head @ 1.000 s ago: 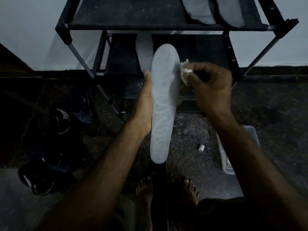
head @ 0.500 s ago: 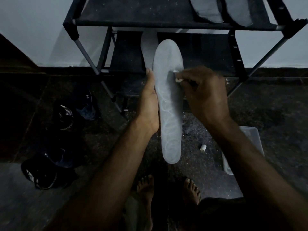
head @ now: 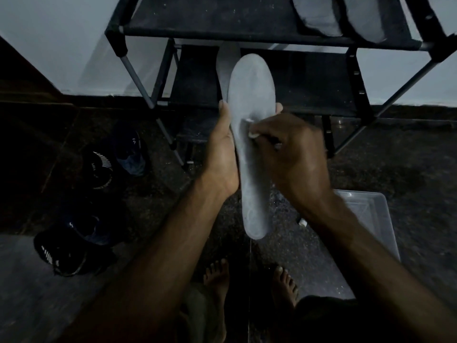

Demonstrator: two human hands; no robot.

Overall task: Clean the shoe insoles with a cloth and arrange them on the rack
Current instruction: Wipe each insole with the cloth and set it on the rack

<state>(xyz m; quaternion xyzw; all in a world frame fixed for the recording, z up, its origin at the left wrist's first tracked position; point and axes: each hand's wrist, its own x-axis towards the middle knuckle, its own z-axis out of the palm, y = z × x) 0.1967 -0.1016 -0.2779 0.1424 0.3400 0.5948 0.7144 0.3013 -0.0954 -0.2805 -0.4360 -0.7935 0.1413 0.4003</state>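
Observation:
A pale grey insole (head: 251, 95) stands lengthwise in mid-air in front of the black rack (head: 222, 23). My left hand (head: 223, 157) grips it from the left, thumb along its edge and fingertips showing past its right edge. My right hand (head: 289, 149) pinches a small white cloth (head: 251, 131) and presses it on the insole's middle. Most of the cloth is hidden under my fingers. Two more insoles (head: 319, 16) lie on the rack's top shelf at the right, and another pale insole (head: 226, 63) lies on the shelf below, behind the held one.
Dark shoes (head: 103, 167) lie on the floor at the left, with another (head: 69, 251) nearer me. A clear plastic tub (head: 371, 219) sits on the floor under my right forearm. My bare feet (head: 217, 280) show at the bottom. A white wall stands behind the rack.
My right hand has slid the cloth from the insole's upper right edge down onto its middle. The insole stays in my left hand.

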